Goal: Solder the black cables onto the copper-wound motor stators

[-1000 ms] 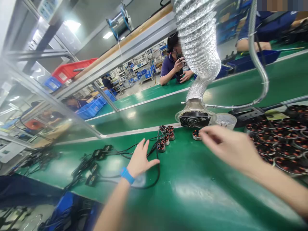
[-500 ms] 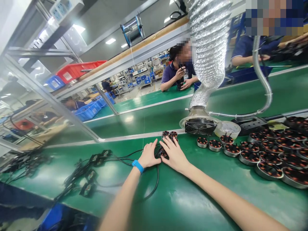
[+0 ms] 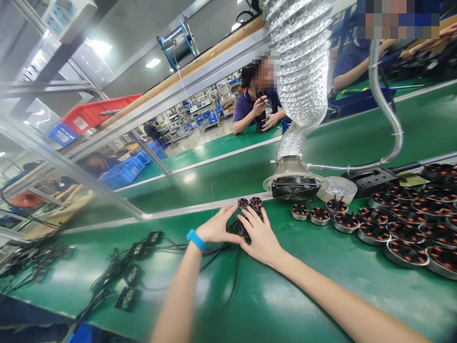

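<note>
My left hand (image 3: 217, 227), with a blue wristband (image 3: 195, 239), rests on the green bench, thumb stretched towards my right hand. My right hand (image 3: 262, 238) lies over a small cluster of motor parts with copper windings (image 3: 255, 202), its fingers spread. Both hands are open around this cluster, thumbs almost meeting on the near side. Part of the cluster is hidden under my right fingers. Black cables (image 3: 214, 255) run out from beneath my hands to the left and towards me. I cannot tell how firmly either hand touches the parts.
Rows of round motor parts (image 3: 378, 216) stand on the right. A fume duct (image 3: 303, 71) hangs over a black fan (image 3: 296, 189), beside a clear round dish (image 3: 336, 189). Small circuit boards with cables (image 3: 132, 274) lie left. A co-worker (image 3: 260, 97) sits across the bench.
My left hand has turned and shifted slightly left, its thumb now reaching further towards my right hand. My right fingers have drawn a little closer together. The camera view has shifted slightly.
</note>
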Demonstrator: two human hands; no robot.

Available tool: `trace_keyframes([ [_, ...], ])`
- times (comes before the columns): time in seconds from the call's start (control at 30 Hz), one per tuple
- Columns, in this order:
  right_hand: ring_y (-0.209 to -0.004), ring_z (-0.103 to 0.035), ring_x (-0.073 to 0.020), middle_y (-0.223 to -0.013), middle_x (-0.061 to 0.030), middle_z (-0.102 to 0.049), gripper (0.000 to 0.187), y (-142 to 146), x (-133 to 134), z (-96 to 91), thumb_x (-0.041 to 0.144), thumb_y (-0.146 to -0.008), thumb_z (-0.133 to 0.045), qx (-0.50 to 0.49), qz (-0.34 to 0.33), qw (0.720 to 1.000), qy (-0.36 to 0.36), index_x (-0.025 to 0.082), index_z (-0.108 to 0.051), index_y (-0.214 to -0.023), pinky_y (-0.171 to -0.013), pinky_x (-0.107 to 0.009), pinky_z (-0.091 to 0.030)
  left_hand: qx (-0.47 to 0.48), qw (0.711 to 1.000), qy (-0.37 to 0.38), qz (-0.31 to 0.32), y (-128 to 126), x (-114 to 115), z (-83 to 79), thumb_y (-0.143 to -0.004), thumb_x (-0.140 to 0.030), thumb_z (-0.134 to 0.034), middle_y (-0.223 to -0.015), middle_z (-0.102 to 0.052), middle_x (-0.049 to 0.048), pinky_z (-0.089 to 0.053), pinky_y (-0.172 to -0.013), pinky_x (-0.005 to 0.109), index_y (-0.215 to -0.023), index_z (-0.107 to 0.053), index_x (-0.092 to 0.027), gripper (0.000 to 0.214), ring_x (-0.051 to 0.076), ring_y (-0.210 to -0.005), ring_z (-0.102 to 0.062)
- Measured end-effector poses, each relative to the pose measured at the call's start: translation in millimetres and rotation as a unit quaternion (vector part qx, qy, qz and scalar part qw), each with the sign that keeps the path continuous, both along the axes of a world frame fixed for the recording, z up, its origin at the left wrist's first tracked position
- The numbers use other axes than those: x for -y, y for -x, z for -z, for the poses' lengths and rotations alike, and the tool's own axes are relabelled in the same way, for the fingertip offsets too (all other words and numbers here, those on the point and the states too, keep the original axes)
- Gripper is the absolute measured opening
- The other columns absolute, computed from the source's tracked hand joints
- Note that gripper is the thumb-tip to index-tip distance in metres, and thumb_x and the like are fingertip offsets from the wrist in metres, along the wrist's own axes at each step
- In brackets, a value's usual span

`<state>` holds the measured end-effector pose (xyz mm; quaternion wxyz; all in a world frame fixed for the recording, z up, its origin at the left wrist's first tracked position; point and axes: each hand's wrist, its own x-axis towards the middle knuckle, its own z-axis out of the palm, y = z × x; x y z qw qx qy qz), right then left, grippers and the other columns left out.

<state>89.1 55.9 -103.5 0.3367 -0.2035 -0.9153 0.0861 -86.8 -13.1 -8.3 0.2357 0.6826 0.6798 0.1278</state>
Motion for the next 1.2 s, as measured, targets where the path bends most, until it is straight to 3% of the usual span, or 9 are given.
trace_keyframes([
  [0.13,-0.152,-0.011,-0.0407,-0.162,-0.0191,-0.024,0.069,-0.1,3.5,3.5,0.029,-0.082,-0.057,-0.007,0.058,0.998,0.008,0.01,-0.044,-0.147,-0.119,-0.071,-0.009,-0.021,0.996,-0.084,-0.001,6.4,-52.4,-2.5,-0.087,-0.044,-0.065,-0.16,-0.032,0.0164,-0.029,-0.122,0.046,-0.157,-0.032,-0.02,0.081,0.03,-0.148,-0.033],
  [0.27,-0.152,-0.006,-0.0442,-0.166,-0.0198,-0.009,0.082,0.8,-0.4,8.3,0.04,-0.083,-0.064,0.0,0.102,0.994,0.044,0.011,-0.033,-0.153,-0.118,-0.071,-0.015,-0.035,0.996,-0.059,0.049,-7.2,-108.0,16.7,-0.098,-0.035,-0.048,-0.158,-0.041,0.0117,-0.026,-0.123,0.042,-0.146,-0.05,-0.019,0.051,0.024,-0.149,-0.032],
  [0.37,-0.152,-0.009,-0.0435,-0.166,-0.0204,-0.006,0.09,1.0,-3.6,11.4,0.043,-0.082,-0.066,-0.005,0.112,0.992,0.065,0.008,-0.026,-0.155,-0.12,-0.066,-0.02,-0.017,0.998,-0.009,0.065,-14.5,-125.6,25.7,-0.101,-0.034,-0.038,-0.147,-0.055,0.0089,-0.034,-0.118,0.032,-0.137,-0.059,-0.017,0.045,0.02,-0.138,-0.047],
  [0.57,-0.153,-0.007,-0.0413,-0.16,-0.025,-0.024,0.08,1.2,-3.5,17.5,0.043,-0.086,-0.062,-0.024,0.084,0.993,0.073,0.003,-0.032,-0.149,-0.122,-0.061,-0.021,-0.017,0.999,0.036,0.027,-3.2,-104.9,18.9,-0.101,-0.039,-0.036,-0.116,-0.072,0.01,-0.049,-0.1,0.035,-0.114,-0.069,-0.013,0.044,0.024,-0.107,-0.065],
  [0.67,-0.153,-0.005,-0.0401,-0.159,-0.0232,-0.026,0.077,0.4,-6.7,18.7,0.041,-0.087,-0.062,-0.021,0.053,0.995,0.084,0.005,-0.033,-0.149,-0.122,-0.062,-0.023,-0.001,0.999,0.035,0.01,4.7,-85.1,13.1,-0.102,-0.041,-0.033,-0.122,-0.069,0.0104,-0.05,-0.1,0.035,-0.121,-0.066,-0.013,0.047,0.024,-0.109,-0.064],
  [0.77,-0.152,-0.004,-0.0441,-0.164,-0.0218,-0.015,0.09,-2.5,-12.5,17.4,0.05,-0.083,-0.07,-0.002,0.045,0.994,0.099,0.01,-0.03,-0.152,-0.119,-0.068,-0.023,0.002,0.999,-0.021,-0.039,7.5,-64.0,10.0,-0.099,-0.037,-0.04,-0.137,-0.059,0.0134,-0.042,-0.111,0.036,-0.131,-0.06,-0.014,0.045,0.024,-0.126,-0.055],
  [0.9,-0.15,-0.009,-0.0504,-0.165,-0.0234,-0.005,0.115,-7.1,-19.7,15.9,0.06,-0.072,-0.079,0.019,0.066,0.99,0.12,0.014,-0.017,-0.157,-0.114,-0.073,-0.025,-0.053,0.989,-0.099,-0.094,1.9,-38.8,8.0,-0.089,-0.026,-0.051,-0.134,-0.056,0.0134,-0.04,-0.115,0.04,-0.13,-0.064,-0.017,0.044,0.026,-0.126,-0.055],
  [1.07,-0.146,-0.023,-0.0443,-0.163,-0.023,-0.012,0.119,-11.3,-29.1,14.4,0.052,-0.072,-0.081,0.003,0.002,0.992,0.126,0.019,-0.007,-0.159,-0.109,-0.062,-0.041,-0.016,0.999,0.025,-0.012,-1.2,-26.0,7.2,-0.07,-0.049,-0.078,-0.16,-0.03,0.0171,-0.033,-0.119,0.051,-0.156,-0.033,-0.02,0.102,0.038,-0.146,-0.033],
  [1.2,-0.139,-0.031,-0.042,-0.157,-0.023,-0.025,0.113,-13.1,-36.7,12.1,0.054,-0.072,-0.08,-0.004,-0.015,0.994,0.106,0.016,-0.016,-0.157,-0.11,-0.06,-0.04,0.058,0.998,0.003,0.022,10.6,-25.3,9.6,-0.063,-0.05,-0.085,-0.156,-0.038,0.0181,-0.033,-0.119,0.051,-0.157,-0.03,-0.019,0.113,0.037,-0.144,-0.037],
])
